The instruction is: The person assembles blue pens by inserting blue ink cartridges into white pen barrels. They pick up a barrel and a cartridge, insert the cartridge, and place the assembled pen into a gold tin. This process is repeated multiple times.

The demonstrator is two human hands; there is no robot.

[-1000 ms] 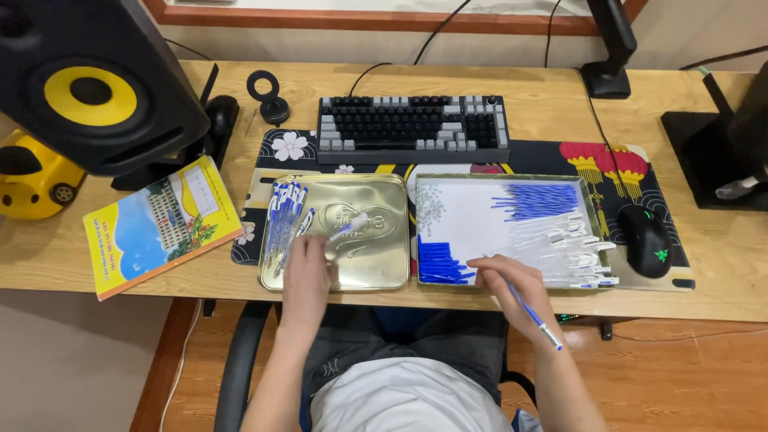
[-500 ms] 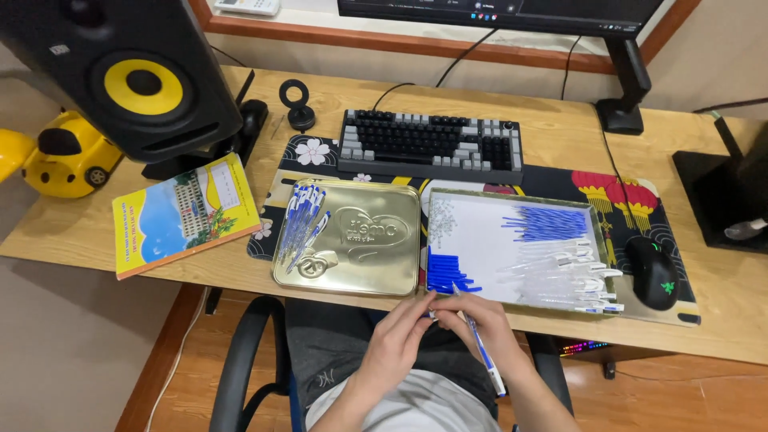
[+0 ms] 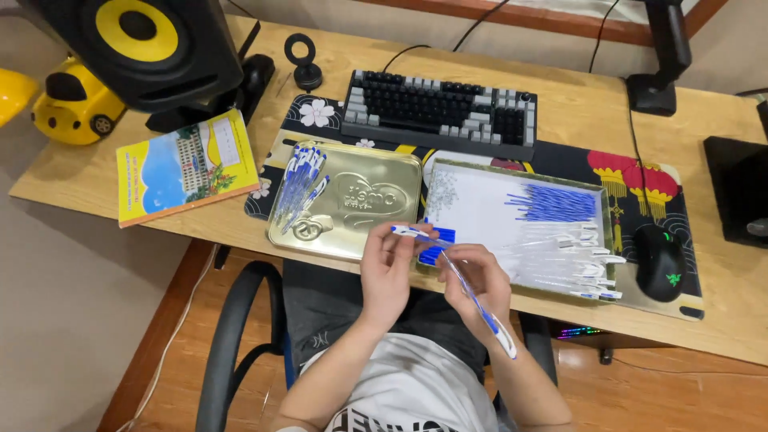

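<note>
A blue-and-white pen (image 3: 478, 304), slanted, is held in front of the desk edge, its tip pointing up-left.

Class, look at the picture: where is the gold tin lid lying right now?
In the head view, the gold tin lid lies on the desk mat left of centre, between the yellow booklet and the white parts tray, just beyond the left hand.

The top of the speaker (image 3: 152, 48) is running off the frame's upper edge, and left of it a yellow toy car (image 3: 76, 104) is showing only partly, with a second yellow shape clipped at the left edge. Far right of the speaker, the monitor stand (image 3: 664, 56) is being cut off at the top and a black box (image 3: 740, 188) at the right edge.
</note>
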